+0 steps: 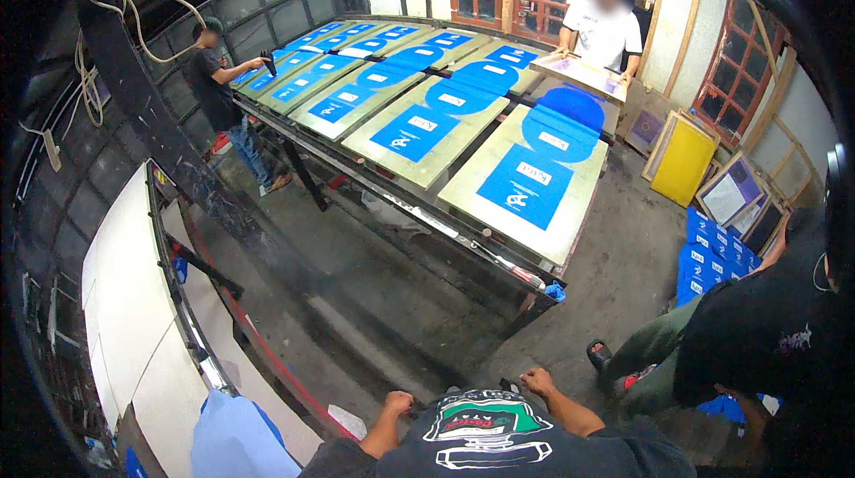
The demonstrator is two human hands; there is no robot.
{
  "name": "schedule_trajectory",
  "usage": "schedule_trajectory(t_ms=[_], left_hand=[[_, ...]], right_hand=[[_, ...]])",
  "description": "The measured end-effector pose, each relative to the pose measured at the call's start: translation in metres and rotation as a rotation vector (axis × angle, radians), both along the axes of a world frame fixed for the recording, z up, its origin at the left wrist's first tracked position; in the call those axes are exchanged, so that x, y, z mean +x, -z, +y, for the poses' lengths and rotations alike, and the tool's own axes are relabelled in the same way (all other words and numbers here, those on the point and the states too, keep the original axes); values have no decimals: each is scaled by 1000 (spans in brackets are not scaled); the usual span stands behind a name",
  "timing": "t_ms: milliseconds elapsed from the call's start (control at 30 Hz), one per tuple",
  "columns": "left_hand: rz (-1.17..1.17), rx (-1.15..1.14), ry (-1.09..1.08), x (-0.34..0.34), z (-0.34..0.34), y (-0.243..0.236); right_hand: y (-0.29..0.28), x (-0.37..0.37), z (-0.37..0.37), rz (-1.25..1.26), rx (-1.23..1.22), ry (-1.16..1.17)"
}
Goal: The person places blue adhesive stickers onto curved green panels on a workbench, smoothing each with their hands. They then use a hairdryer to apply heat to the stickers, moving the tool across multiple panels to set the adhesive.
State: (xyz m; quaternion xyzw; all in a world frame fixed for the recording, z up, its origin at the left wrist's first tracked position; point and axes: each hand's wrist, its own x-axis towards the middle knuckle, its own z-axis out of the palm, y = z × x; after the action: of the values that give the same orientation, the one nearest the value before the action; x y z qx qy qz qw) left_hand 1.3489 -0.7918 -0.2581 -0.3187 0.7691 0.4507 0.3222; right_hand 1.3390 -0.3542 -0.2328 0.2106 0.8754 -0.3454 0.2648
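Observation:
My left hand (398, 402) hangs low in front of my dark shirt (485, 429), its fingers curled closed with nothing visible in them. On the other side, my right hand (538, 380) is closed too, and no object shows in its fingers. Both are apart from the long print table (463, 251) ahead. On its pale boards (557, 237) lie flat blue fabric pieces (527, 184) with white prints. A small blue cloth (555, 292) sits at the table's near corner.
At the far side a person holds a printing screen frame (583, 75). Another person, left, holds a dark handheld tool (268, 63). A third, in black (757, 335), stands close on my right. Screens, one yellow (684, 160), lean by the wall. A white-topped table (134, 300) stands left.

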Motion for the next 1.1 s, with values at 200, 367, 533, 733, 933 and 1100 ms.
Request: schedule_trajectory(t_ms=[200, 367, 533, 733, 933, 1100], left_hand=[[181, -28, 245, 3, -13, 7], [68, 243, -95, 6, -18, 10], [-87, -4, 166, 7, -57, 5], [-89, 128, -49, -62, -91, 20], [20, 183, -103, -128, -109, 41], [-20, -115, 413, -237, -174, 39]], right_hand=[[42, 7, 7, 2, -29, 27], [73, 12, 17, 36, 44, 37], [38, 14, -28, -24, 110, 89], [41, -74, -70, 48, -86, 155], [-29, -260, -168, 118, -404, 5], [-136, -435, -290, 109, -652, -247]])
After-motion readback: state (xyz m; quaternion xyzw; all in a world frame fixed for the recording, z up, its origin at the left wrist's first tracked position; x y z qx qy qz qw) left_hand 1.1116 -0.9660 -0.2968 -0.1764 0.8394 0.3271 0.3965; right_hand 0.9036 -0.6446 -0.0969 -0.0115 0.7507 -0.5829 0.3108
